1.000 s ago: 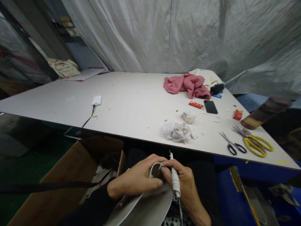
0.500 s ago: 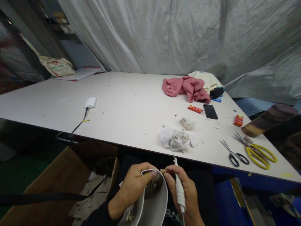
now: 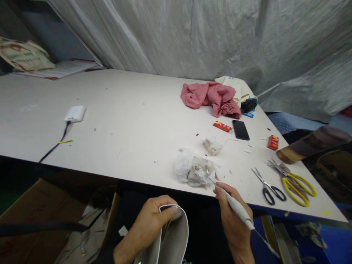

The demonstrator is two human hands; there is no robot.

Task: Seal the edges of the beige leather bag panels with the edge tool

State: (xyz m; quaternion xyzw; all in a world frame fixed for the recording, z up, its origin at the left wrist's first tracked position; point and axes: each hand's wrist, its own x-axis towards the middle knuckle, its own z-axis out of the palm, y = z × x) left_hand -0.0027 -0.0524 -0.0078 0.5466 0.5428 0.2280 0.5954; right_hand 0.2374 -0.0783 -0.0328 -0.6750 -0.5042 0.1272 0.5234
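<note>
My left hand (image 3: 145, 229) is closed on the rim of a curved white leather-like piece (image 3: 172, 240) held in my lap below the table edge. My right hand (image 3: 233, 220) grips a slim white pen-shaped tool (image 3: 236, 207) with a thin cord trailing from its back end. The tool's tip points up and left at a crumpled clear plastic bag with greyish stuff inside (image 3: 194, 170), which lies on the white table (image 3: 132, 124) near its front edge. The two hands are apart.
Black-handled scissors (image 3: 268, 183) and yellow-handled scissors (image 3: 293, 178) lie at the right front. Farther back are a black phone (image 3: 240, 129), two small red boxes (image 3: 222, 126), a pink cloth (image 3: 211, 97) and a white charger with cable (image 3: 74, 113). A cardboard box (image 3: 49, 216) stands under the table at left.
My right hand has pulled the tool away from the white piece, up and to the right toward the plastic bag. The left hand still holds the piece, and the view has shifted left.
</note>
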